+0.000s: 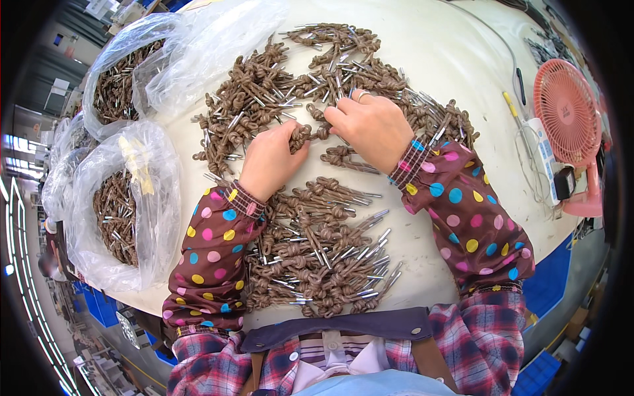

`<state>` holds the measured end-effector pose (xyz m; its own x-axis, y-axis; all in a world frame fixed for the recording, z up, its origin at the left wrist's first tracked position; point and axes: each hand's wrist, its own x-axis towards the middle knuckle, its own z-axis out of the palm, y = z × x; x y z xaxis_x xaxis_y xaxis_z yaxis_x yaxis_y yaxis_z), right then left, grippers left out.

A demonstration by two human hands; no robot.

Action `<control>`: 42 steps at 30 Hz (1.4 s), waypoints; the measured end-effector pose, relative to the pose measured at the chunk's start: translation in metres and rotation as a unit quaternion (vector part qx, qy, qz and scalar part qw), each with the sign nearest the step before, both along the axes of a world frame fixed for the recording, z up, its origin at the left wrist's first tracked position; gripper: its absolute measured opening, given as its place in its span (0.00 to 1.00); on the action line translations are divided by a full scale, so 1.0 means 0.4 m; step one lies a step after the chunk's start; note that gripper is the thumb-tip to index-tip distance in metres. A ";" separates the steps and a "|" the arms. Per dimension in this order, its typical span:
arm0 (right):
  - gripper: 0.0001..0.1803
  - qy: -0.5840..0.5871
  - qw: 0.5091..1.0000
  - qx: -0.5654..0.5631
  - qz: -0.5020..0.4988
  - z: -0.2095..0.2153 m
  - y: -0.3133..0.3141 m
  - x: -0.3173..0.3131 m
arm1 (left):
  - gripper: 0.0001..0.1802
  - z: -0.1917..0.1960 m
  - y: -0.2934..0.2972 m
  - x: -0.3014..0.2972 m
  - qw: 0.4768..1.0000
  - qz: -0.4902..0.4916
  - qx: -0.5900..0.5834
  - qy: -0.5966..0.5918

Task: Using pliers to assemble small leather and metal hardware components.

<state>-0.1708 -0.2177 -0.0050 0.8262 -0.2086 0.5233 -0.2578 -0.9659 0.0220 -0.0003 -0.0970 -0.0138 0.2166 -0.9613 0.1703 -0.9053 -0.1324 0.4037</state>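
My left hand and my right hand meet over the middle of a white table. Together they grip one knotted brown cord bundle with silver metal tips. A wide loose heap of the same bundles spreads behind and around my hands. A tidier pile of knotted bundles lies near me, between my forearms. Both arms wear brown polka-dot sleeve covers over plaid sleeves.
Clear plastic bags of brown bundles stand at the left, one near the table edge and one at the back. At the right stands a pink desk fan, with a white power strip, cables and pens beside it.
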 end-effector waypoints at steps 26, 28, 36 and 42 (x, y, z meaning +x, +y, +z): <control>0.12 -0.026 0.999 0.033 -0.021 0.037 -0.028 -0.029 | 0.14 0.045 -0.043 0.028 0.978 -0.200 0.041 -0.028; 0.12 -0.012 0.999 0.035 -0.016 0.037 -0.024 -0.028 | 0.14 0.038 -0.021 0.032 0.981 -0.187 0.052 -0.014; 0.12 0.032 0.999 0.006 0.041 0.026 0.001 -0.022 | 0.14 0.040 0.026 0.034 0.982 -0.190 0.007 -0.013; 0.03 0.014 0.999 0.009 0.038 0.015 0.010 -0.016 | 0.14 0.046 0.032 0.028 0.982 -0.187 0.009 -0.001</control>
<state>-0.1772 -0.2136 0.0010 0.8541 -0.1534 0.4970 -0.1831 -0.9830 0.0112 0.0111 -0.0840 0.0046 -0.1525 -0.9764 0.1529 -0.8925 0.2025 0.4030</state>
